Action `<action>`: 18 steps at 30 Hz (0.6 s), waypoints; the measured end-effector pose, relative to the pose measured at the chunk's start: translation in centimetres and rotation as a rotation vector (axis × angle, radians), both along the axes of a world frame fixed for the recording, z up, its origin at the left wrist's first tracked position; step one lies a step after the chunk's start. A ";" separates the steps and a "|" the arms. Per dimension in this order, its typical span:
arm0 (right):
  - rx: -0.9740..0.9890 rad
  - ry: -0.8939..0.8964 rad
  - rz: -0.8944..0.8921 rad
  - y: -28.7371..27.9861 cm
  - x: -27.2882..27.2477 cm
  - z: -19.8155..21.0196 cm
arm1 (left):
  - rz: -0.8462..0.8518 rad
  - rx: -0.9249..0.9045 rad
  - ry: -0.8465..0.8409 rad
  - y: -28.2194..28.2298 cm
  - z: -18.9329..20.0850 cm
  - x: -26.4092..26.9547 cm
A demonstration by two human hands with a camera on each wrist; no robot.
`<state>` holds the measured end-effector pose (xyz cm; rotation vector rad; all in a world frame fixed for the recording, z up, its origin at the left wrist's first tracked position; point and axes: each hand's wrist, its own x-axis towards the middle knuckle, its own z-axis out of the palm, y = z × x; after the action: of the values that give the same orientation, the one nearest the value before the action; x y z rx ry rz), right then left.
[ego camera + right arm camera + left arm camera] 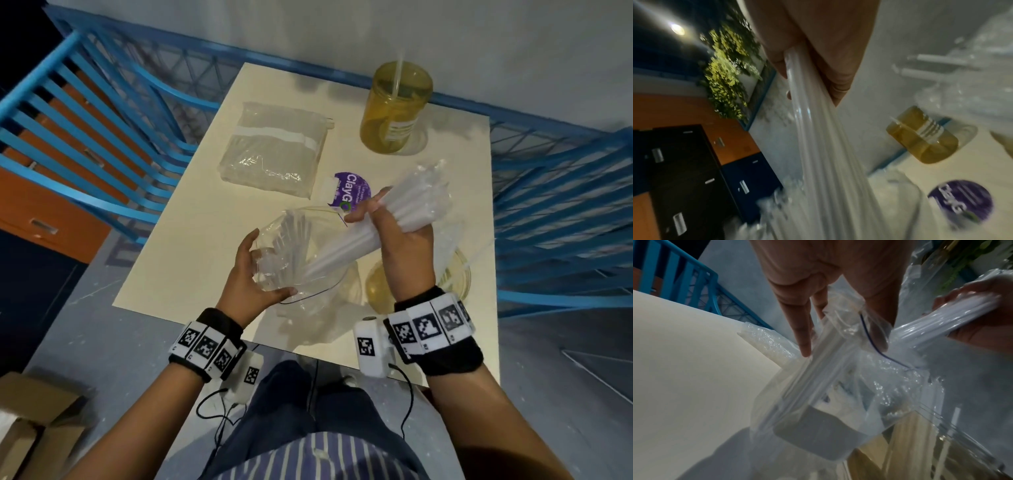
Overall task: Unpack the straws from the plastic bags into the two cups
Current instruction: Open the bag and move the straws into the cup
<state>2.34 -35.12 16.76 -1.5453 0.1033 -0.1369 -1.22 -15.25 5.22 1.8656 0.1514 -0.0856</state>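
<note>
Head view, item record: one cream table bearing two amber cups, two plastic bags and one purple label. Left hand, fingers curled, grips the open zip bag near its mouth, thumb and fingers pinching the film; the bag is raised above the near table edge and some loose straws remain inside. Right hand, closed round a thick bundle of straws, holds it slanted, the lower ends apparently inside the bag mouth, the upper ends fanning toward the far right. Near cup, largely hidden behind the right wrist, sits just beside the bag; its contents cannot be told from here. Far cup stands upright at the table's back edge with one straw in it. Second bag, sealed and full, lies flat, well apart from the hands. Purple round label lies between the second bag and the bundle. Risk notes, as judgement: the bundle is wide for one hand, so outer straws may slip and scatter over the table or floor; the lower ends may catch on the zip strip and drag the bag along; a slanted entry could tip the near cup, which stands close to the table edge.
</note>
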 end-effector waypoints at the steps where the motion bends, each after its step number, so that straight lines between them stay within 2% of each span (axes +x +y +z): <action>1: 0.033 -0.036 -0.041 -0.4 -0.1 0.9 | 0.005 -0.017 0.011 -0.2 -0.1 -0.1; 6: 0.251 -0.216 -0.190 -5.0 -1.3 4.3 | 0.064 -0.086 0.033 -1.2 -0.4 -0.8; 12: 0.049 -0.330 -0.355 -11.8 -3.0 4.7 | 0.163 -0.117 0.011 -2.5 -1.1 -2.1; 15: 0.006 -0.227 -0.340 -12.3 -2.8 1.7 | 0.187 -0.089 -0.010 -3.1 -1.3 -2.7; 18: -0.233 0.092 -0.277 -11.8 -2.5 -3.8 | 0.209 -0.091 -0.003 -3.4 -1.5 -3.2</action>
<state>-0.20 -46.96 13.01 -1.7642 0.3870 -0.3057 -4.39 -18.68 3.76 1.7486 0.3342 0.0543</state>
